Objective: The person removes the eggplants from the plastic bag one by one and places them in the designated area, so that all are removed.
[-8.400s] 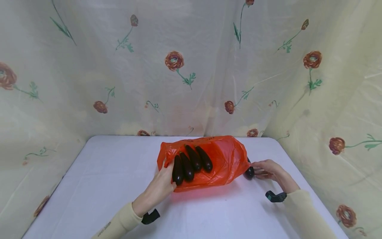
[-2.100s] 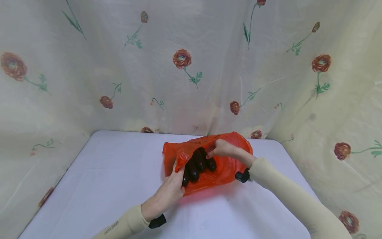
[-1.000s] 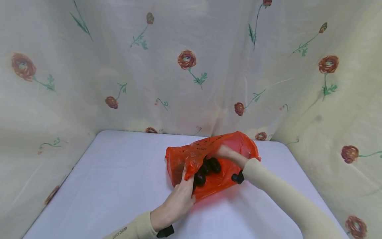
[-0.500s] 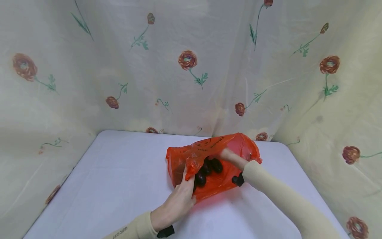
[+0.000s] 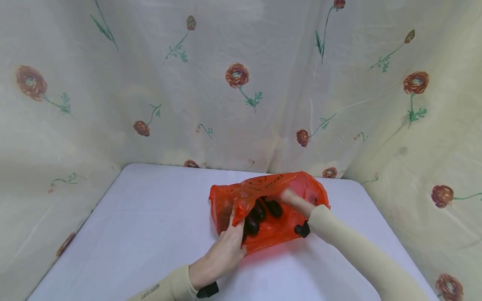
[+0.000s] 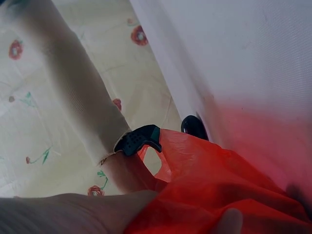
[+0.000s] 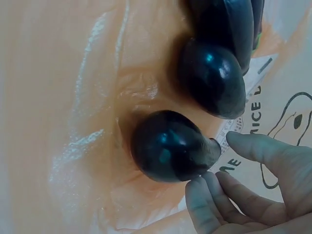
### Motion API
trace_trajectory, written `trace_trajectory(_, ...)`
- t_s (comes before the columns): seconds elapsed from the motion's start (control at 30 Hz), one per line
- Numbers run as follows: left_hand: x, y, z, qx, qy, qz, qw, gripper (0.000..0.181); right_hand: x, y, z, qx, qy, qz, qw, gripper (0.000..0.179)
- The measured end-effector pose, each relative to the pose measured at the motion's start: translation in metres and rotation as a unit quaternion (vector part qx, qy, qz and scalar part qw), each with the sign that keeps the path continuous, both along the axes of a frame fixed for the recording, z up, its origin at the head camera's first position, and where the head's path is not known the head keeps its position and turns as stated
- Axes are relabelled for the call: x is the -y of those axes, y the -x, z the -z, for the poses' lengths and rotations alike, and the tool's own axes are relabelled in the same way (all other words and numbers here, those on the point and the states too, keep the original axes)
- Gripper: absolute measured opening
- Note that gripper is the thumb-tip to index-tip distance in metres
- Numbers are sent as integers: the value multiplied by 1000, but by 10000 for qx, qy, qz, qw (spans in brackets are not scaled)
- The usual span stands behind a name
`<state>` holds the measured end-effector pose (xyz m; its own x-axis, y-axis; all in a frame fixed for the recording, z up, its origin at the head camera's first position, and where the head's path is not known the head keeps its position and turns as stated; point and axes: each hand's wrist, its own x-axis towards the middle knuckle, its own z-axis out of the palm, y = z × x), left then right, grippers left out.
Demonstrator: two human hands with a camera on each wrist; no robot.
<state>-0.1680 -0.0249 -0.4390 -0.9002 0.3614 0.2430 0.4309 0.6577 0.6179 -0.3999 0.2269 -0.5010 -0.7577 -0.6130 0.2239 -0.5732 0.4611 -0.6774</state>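
Observation:
An orange-red plastic bag [image 5: 260, 188] lies on its side on the white table, mouth toward me. My left hand [image 5: 224, 251] grips the bag's edge at the left of the mouth. My right hand [image 5: 290, 198] reaches inside, its fingers hidden in the head view. Several dark eggplants [image 5: 252, 225] lie in the bag. In the right wrist view my right hand [image 7: 253, 180] has its fingertips at the narrow end of one eggplant [image 7: 168, 146], with the thumb apart from it. Another eggplant [image 6: 194, 126] shows beside the bag on the table in the left wrist view.
The white table [image 5: 162, 213] runs back to a hanging flowered curtain [image 5: 180, 100], which also encloses both sides. Black straps with small devices sit at both wrists. Printed lettering marks the bag's upper side.
Earlier my right hand was at an eggplant right of the bag; it then moved left into the mouth. Over the last second the bag's top edge has sagged slightly; the left hand keeps its grip.

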Motion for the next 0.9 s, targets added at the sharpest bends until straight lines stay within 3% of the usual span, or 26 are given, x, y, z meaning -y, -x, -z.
trace_trajectory(0.03, 0, 0, 0, -25, -1, 2, 10000, 88, 7, -17, -20, 507, 19, 294, 9983, 35)
trace_trajectory(0.1, 1, 1, 0, -70, 3, 7, 10000, 88, 19, -40, -46, 1023, -87, 750, 9919, 37)
trace_trajectory(0.2, 1, 1, 0, -49, 24, 21, 10000, 88, 27, -54, -63, 1051, -474, 1031, 9880, 36)
trace_trajectory(0.4, 1, 2, 0, 32, -14, 60, 10000, 90, 26, -55, -65, 1445, -710, 1423, 9766, 40)
trace_trajectory(0.73, 0, 2, 0, 121, 32, 61, 9999, 89, 27, -49, -69, 1828, -1207, 1613, 9623, 45)
trace_trajectory(0.9, 0, 2, 0, 94, 63, 36, 9999, 87, 26, -45, -67, 1777, -1444, 1312, 9646, 46)
